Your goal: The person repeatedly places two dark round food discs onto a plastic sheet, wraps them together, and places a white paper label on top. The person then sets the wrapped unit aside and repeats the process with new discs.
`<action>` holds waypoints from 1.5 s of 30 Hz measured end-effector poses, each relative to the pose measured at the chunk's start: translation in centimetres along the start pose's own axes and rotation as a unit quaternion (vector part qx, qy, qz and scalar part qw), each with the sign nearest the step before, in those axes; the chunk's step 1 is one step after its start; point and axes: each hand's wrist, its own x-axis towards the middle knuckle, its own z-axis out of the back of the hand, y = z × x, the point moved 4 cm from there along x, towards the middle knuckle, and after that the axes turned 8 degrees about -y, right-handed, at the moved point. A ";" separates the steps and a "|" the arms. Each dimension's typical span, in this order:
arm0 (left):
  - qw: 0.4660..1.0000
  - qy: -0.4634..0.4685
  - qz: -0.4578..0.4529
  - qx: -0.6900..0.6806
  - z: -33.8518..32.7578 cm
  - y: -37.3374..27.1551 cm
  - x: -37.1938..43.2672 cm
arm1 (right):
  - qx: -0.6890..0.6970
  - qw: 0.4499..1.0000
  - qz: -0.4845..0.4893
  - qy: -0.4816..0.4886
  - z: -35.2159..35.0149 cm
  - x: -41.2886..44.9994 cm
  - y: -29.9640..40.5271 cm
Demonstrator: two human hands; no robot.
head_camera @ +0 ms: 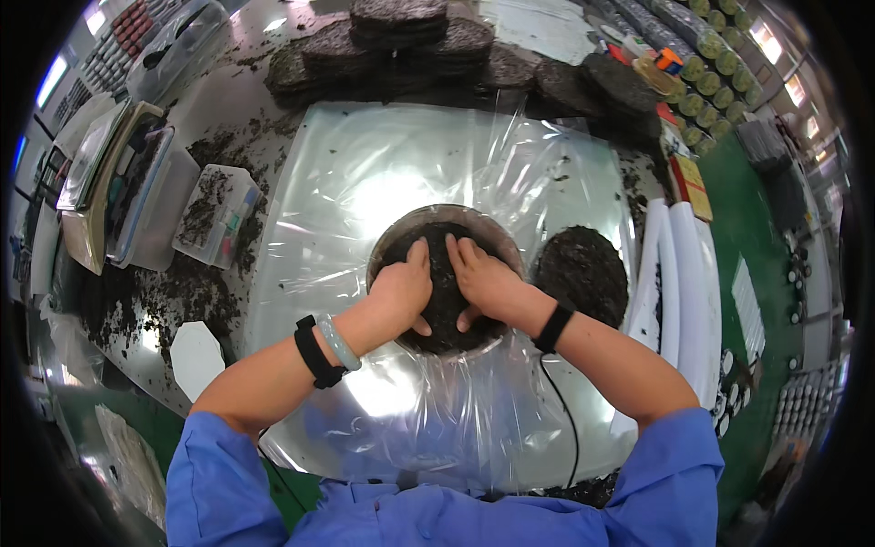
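Observation:
Both palms rest on dark, flaky, leaf-like material [444,287] inside a round metal ring or pan [493,231]; its base is hidden. My left hand [402,288] lies on the left half, fingers pointing away from me and thumb spread. On the right half lies my right hand [489,284], its fingers slightly spread and its thumb apart. Neither hand grips anything. Clear plastic film [465,410] lies beneath the ring, over a shiny sheet [328,178]. Right of the ring, close to my right wrist, a round dark cake [581,273] of similar material lies flat.
Stacked dark round cakes [400,41] line the far side. To the left stand a clear plastic box [217,215] and a larger plastic bin [154,205], with dark crumbs around them. White rolls [683,287] lie along the right edge. A black cable [569,417] hangs from my right wristband.

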 end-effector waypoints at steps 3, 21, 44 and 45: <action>0.998 -0.052 0.008 -0.035 -0.7 0.7 -0.5 | 0.047 0.997 -0.060 0.026 2.5 -0.1 0.8; 0.934 -0.119 -0.207 -0.266 3.0 -15.1 -10.9 | 0.130 0.788 -0.586 -0.135 -1.8 -26.7 -16.1; 0.674 -0.334 0.100 -0.651 3.9 1.2 -6.9 | 0.571 0.667 -0.271 -0.394 15.5 -14.2 -1.0; 0.547 -0.350 0.091 -0.755 3.9 1.7 -6.8 | 0.511 0.717 -0.274 -0.386 15.3 -12.8 0.7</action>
